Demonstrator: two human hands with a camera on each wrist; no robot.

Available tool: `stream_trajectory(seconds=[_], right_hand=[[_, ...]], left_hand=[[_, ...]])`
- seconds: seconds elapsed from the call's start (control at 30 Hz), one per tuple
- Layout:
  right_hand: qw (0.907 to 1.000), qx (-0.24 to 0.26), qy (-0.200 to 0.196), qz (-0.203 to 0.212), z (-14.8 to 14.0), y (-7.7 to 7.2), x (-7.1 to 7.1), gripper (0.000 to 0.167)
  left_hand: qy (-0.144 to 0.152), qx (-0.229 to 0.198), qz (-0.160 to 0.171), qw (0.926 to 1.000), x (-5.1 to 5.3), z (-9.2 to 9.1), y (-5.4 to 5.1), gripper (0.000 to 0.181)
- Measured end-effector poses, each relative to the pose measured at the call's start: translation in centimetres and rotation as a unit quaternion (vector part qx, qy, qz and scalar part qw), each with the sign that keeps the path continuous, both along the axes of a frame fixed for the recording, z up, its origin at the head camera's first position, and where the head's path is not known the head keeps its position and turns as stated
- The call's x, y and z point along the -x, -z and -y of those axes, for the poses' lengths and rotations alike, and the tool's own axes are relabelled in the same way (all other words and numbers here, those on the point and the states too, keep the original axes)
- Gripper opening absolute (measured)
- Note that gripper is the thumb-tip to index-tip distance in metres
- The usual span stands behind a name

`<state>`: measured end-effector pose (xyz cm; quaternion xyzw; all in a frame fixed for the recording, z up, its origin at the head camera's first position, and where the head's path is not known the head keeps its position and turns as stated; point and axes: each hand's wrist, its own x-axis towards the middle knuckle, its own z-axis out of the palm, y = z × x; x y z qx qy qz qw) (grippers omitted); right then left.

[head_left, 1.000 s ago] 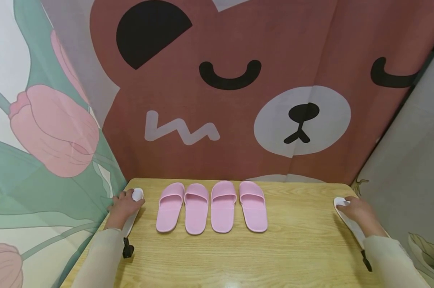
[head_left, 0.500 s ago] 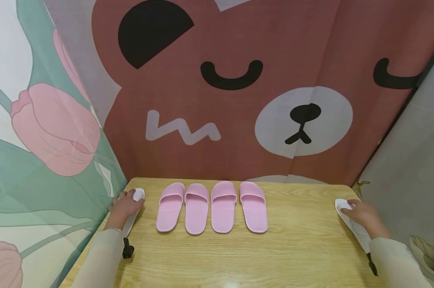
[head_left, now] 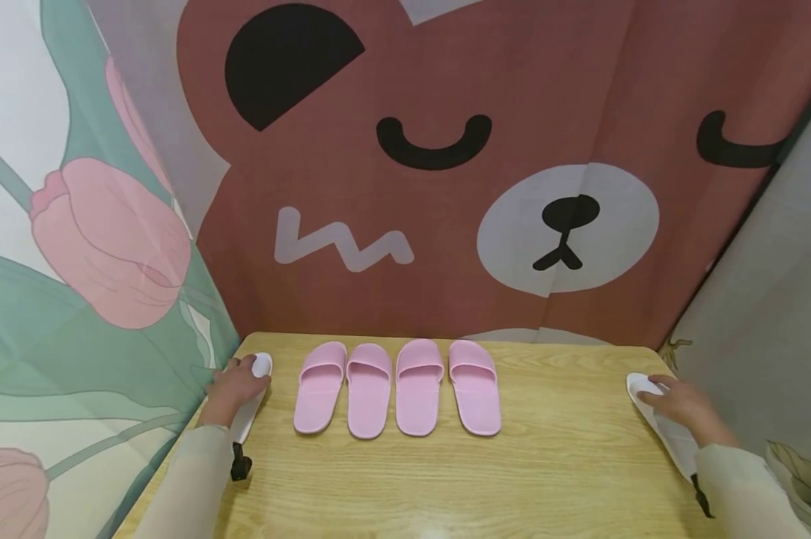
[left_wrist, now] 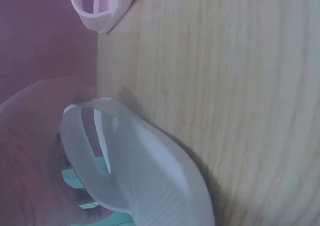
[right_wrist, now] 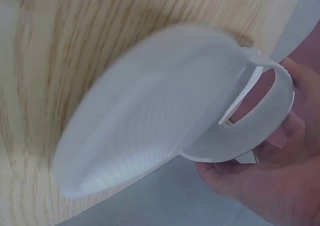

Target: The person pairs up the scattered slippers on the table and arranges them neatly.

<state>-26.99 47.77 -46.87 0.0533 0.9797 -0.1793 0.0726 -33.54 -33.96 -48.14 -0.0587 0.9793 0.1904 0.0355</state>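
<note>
At the table's left edge my left hand (head_left: 233, 385) grips a white slipper (head_left: 248, 419) by its strap end. In the left wrist view this white slipper (left_wrist: 160, 186) stands tilted, with the hand behind its strap. My right hand (head_left: 688, 410) holds a second white slipper (head_left: 675, 445) at the right edge. The right wrist view shows that white slipper (right_wrist: 145, 110) tipped on its side, fingers around the strap end. Several pink slippers (head_left: 369, 408) lie in a row between the hands, straps toward the back.
The wooden table (head_left: 405, 479) meets a curtain with a bear print (head_left: 439, 224) at its back edge. A tulip-print curtain (head_left: 116, 239) hangs on the left, a grey one (head_left: 782, 299) on the right. Black wrist straps (head_left: 242, 460) hang by both wrists.
My right hand has shifted slightly to the right and nearer, with its white slipper. The left hand and the pink slippers stay nearly in place.
</note>
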Motion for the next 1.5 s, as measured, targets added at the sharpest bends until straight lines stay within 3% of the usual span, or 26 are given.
stream_trajectory(seconds=[0.37, 0.83, 1.07, 1.5], right_hand=[[0.9996, -0.015, -0.022, 0.005, 0.5, -0.2, -0.6, 0.082], [0.9999, 0.016, 0.001, 0.001, 0.2, 0.4, -0.5, 0.085], [0.9996, 0.024, 0.011, 0.004, 0.3, 0.5, -0.6, 0.083], [0.9998, 0.010, 0.012, -0.007, 0.6, 0.1, -0.5, 0.085]], left_hand=[[0.002, 0.007, 0.000, 1.0000, -0.6, -0.3, -0.3, 0.073], [-0.001, 0.002, 0.007, 1.0000, -0.4, -0.4, -0.1, 0.076], [-0.025, -0.009, 0.015, 0.9995, -0.4, -0.8, 0.2, 0.075], [-0.027, -0.018, 0.006, 0.9995, -0.6, -1.1, -0.2, 0.072]])
